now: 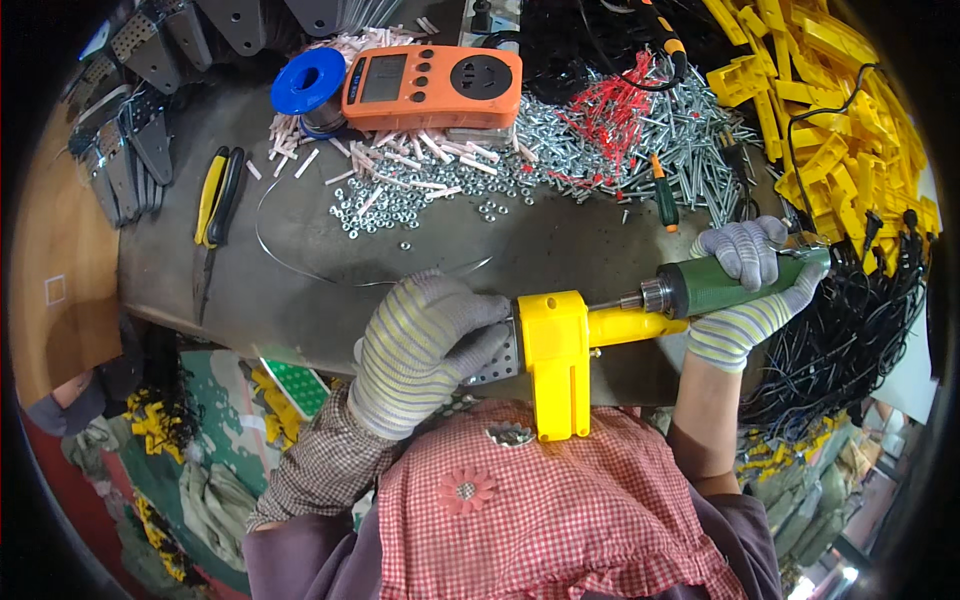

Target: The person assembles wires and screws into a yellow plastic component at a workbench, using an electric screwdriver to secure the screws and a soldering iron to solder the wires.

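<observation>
My left hand (420,345), in a striped knit glove, grips a grey perforated metal plate (497,368) at the left of a yellow plastic housing (562,365). The housing is upright at the bench's near edge, with a yellow arm reaching right. My gloved right hand (745,285) is wrapped round a green power screwdriver (705,290) lying nearly level. Its bit points left and meets the housing's upper right side; whether it sits in a screw I cannot tell. A small screw (596,352) sticks out lower on that side.
Beyond my hands lie nuts (385,208), a heap of screws (690,150), an orange meter (432,88), a blue solder spool (308,80) and yellow-black pliers (215,205). A small screwdriver (664,195) rests by the screws. Yellow parts (830,110) and black cables (835,340) crowd the right.
</observation>
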A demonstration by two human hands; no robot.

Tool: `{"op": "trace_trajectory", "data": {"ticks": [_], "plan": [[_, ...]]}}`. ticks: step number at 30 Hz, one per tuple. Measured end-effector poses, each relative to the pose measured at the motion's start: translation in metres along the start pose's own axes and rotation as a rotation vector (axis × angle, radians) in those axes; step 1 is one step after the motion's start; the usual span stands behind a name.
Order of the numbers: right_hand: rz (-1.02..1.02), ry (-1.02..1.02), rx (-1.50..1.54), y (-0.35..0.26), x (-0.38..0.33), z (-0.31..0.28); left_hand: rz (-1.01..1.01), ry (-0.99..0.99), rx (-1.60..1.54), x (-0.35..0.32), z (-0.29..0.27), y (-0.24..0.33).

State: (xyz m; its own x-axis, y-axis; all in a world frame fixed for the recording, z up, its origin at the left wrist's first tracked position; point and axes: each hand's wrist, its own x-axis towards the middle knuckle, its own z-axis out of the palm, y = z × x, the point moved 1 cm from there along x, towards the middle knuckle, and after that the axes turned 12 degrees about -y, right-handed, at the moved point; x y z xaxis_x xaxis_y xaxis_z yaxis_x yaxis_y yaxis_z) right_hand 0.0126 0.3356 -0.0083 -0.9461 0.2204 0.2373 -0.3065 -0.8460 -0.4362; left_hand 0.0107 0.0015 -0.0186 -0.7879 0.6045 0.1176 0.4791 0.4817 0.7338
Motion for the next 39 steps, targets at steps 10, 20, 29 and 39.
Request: {"op": "trace_trajectory", "data": {"ticks": [10, 20, 29, 39], "plan": [[-0.014, 0.019, -0.003, 0.0, 0.0, 0.001, 0.014, -0.006, 0.0, -0.002, 0.002, -0.003], [-0.017, 0.015, -0.022, 0.001, -0.001, 0.0, 0.096, -0.009, 0.076, 0.002, 0.003, 0.0], [-0.06, -0.101, -0.001, 0.0, -0.005, -0.001, 0.118, 0.032, 0.236, 0.0, 0.007, 0.012], [-0.1, -0.134, 0.136, -0.044, -0.022, 0.001, -0.033, 0.213, 0.042, -0.005, -0.003, 0.015]]}}
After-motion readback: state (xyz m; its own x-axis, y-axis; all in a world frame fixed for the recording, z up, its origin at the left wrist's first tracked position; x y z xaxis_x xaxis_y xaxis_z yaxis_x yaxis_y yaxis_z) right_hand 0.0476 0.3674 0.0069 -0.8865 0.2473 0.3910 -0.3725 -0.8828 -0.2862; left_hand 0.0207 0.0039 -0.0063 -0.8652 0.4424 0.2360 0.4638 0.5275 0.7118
